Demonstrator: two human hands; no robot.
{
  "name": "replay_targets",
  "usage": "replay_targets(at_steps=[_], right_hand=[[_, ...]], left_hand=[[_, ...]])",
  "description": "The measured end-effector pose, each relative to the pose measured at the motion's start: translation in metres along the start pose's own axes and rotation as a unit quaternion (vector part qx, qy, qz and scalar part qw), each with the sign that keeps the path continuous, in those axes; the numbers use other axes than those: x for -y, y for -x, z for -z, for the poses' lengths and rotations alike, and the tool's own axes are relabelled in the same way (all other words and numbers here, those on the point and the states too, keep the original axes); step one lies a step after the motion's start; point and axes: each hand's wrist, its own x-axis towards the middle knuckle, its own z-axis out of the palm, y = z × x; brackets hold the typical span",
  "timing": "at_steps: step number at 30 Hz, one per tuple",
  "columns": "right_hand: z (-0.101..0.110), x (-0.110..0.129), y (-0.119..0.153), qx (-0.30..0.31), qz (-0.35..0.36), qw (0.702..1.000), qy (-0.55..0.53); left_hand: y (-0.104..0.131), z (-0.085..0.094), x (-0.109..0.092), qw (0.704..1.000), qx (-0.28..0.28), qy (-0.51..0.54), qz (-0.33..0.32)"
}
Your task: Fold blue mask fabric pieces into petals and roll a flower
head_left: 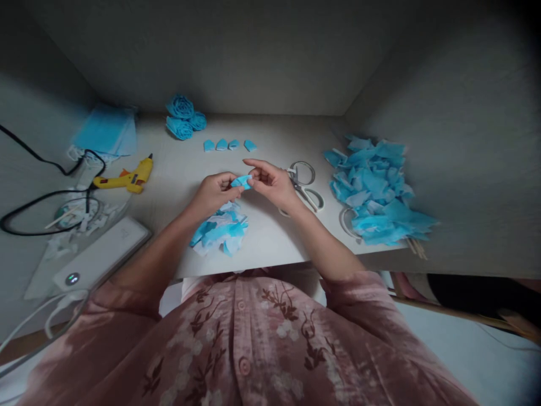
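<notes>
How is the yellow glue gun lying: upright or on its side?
On its side: seen from above, the yellow glue gun shows its broad side profile.

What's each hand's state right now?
Left hand: closed, holding one end of a small blue piece.
Right hand: holding its other end, index finger extended.
</notes>
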Motion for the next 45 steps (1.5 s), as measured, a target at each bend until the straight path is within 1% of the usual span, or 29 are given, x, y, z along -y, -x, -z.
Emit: replay_targets(at_steps=[5,12,15,17,18,21,22,24,26,28,31,33,35,37,40,43,45], right_hand=[[0.001,-0.001,-0.001,0.001,0.007,1.000,0.019],[-0.004,-0.006,0.001,0.010,0.007,1.000,0.018],[0.001,-0.005,-0.002,0.008,0.022,0.999,0.031],[0.015,0.000,-0.007,-0.023,0.031,0.997,0.060],[0.026,0.003,-0.010,-0.050,0.034,0.995,0.080],[0.068,0.015,-0.016,-0.143,0.043,0.980,0.132],[0.082,0.018,-0.016,-0.160,0.046,0.976,0.141],[0.102,0.021,-0.012,-0.173,0.045,0.973,0.148],[0.108,0.020,-0.004,-0.168,0.034,0.974,0.151],[0.098,0.017,0.006,-0.146,0.007,0.979,0.139],[0.067,0.018,0.019,-0.095,-0.023,0.989,0.113],[0.045,0.023,0.023,-0.068,-0.005,0.991,0.116],[0.030,0.032,0.023,-0.047,0.013,0.991,0.126],[0.022,0.040,0.020,-0.033,0.028,0.990,0.133],[0.016,0.046,0.013,-0.026,0.032,0.991,0.129],[0.012,0.042,0.006,-0.029,0.021,0.992,0.122],[0.008,0.037,0.002,-0.021,0.010,0.992,0.125]], left_hand=[[-0.001,0.000,-0.003,1.000,-0.024,0.004,-0.008],[-0.001,0.000,-0.004,1.000,-0.020,-0.016,-0.012],[-0.001,0.001,-0.002,0.999,-0.026,-0.018,-0.010],[-0.002,0.003,0.000,0.999,-0.038,-0.016,-0.011],[-0.003,0.004,0.002,0.999,-0.042,-0.015,-0.013],[-0.004,0.007,0.006,0.999,-0.042,-0.012,-0.020],[-0.005,0.008,0.007,0.999,-0.041,-0.011,-0.022],[-0.004,0.007,0.005,0.999,-0.043,-0.007,-0.026],[-0.002,0.006,0.002,0.999,-0.042,0.002,-0.028],[0.000,0.004,-0.001,0.999,-0.030,0.016,-0.022],[0.001,0.003,-0.004,0.999,-0.004,0.037,-0.001],[0.002,0.003,-0.004,0.999,0.012,0.047,0.011],[0.002,0.003,-0.005,0.998,0.025,0.052,0.016],[0.003,0.003,-0.005,0.998,0.036,0.055,0.015],[0.003,0.003,-0.006,0.997,0.042,0.061,0.010],[0.002,0.004,-0.005,0.997,0.040,0.067,0.007],[0.002,0.003,-0.004,0.997,0.040,0.068,0.008]])
